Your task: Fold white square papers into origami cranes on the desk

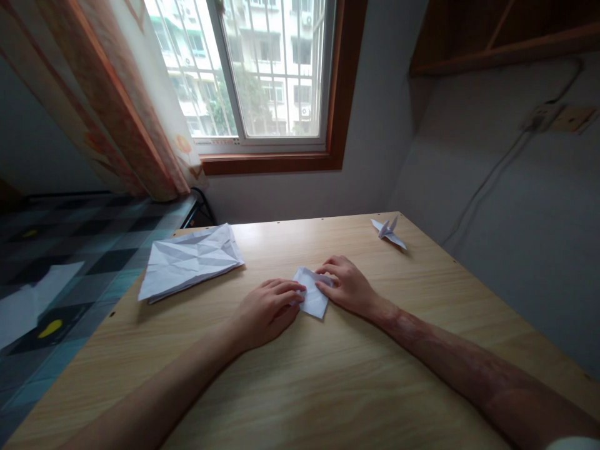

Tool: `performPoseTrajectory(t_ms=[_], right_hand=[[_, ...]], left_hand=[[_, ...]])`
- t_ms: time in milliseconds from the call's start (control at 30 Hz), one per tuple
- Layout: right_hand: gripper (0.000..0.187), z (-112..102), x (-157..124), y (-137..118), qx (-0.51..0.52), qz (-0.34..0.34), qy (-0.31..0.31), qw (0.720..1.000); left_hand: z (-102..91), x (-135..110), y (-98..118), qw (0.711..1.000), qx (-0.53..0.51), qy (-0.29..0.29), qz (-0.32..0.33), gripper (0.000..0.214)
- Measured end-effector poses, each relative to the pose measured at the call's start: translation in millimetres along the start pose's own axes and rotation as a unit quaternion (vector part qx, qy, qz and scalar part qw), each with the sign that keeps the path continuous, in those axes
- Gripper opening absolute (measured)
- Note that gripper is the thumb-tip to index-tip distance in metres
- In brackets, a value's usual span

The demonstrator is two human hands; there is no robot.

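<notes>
A small folded piece of white paper lies on the wooden table in front of me. My left hand rests beside its left edge, fingers curled, with the fingertips pressing on the paper. My right hand lies on the paper's right side, fingers bent and pinching its upper edge. Both forearms stretch across the table toward it.
A creased stack of white sheets lies at the table's back left. A finished paper crane stands at the back right near the wall. A window and a curtain are behind; a checked bed cover lies to the left.
</notes>
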State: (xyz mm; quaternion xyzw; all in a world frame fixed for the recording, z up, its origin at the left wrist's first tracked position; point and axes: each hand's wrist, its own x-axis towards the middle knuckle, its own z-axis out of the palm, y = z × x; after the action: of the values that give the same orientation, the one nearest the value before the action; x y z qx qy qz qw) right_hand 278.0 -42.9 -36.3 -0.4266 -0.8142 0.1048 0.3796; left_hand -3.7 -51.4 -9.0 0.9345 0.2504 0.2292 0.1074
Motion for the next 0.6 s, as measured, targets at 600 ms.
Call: performPoseTrajectory(t_ms=[600], right_hand=[[0.051, -4.2, -3.0, -14.7, -0.046, -0.090, -0.153, 0.983]], left_hand=[[3.2, -0.9, -4.1, 0.993, 0.066, 0.032, -0.096, 0.026]])
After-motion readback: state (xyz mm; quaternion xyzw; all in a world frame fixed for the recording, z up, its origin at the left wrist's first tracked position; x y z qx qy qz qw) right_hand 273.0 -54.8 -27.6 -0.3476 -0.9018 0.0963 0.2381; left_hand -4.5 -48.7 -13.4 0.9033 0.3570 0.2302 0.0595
